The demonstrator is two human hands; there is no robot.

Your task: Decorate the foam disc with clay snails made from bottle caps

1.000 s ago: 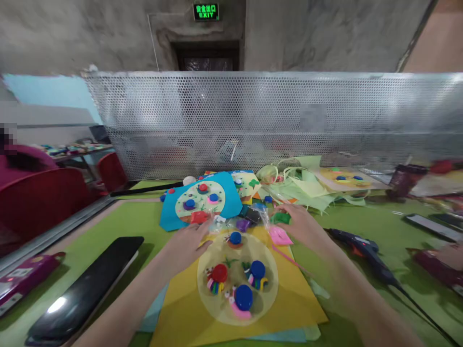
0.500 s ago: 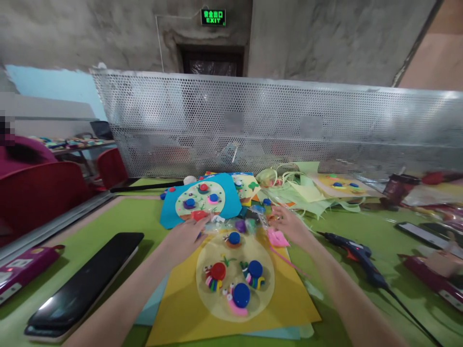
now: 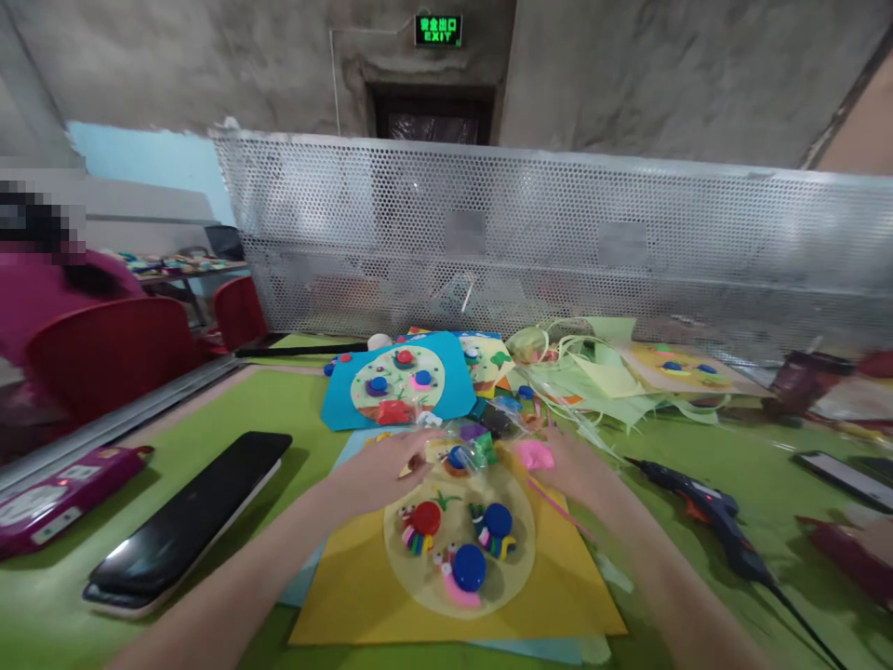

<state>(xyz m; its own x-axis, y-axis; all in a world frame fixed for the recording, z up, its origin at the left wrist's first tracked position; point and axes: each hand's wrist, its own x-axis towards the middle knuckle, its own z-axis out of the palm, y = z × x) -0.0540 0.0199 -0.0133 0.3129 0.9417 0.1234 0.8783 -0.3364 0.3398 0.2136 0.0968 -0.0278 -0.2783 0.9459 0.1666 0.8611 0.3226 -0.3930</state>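
Observation:
A yellow card with a pale round panel lies before me. On the panel are clay figures with bottle-cap shells: a red cap, a blue cap, a larger blue cap and a blue cap at the top. My left hand hovers at the panel's upper left, fingers curled by a small brownish piece too blurred to name. Beside its fingertips is a wrapped green clay lump. My right hand is by the pink clay, its fingers blurred among plastic packets.
A blue card with similar figures lies behind, near a red clay packet. Pale green paper strips are heaped at the back. A glue gun with its cord lies right; a black case and purple device lie left.
My left hand has drawn back from the red packet toward the yellow card, its fingers now curled. The wrapped green lump now overlaps the panel's top. The view has turned slightly left.

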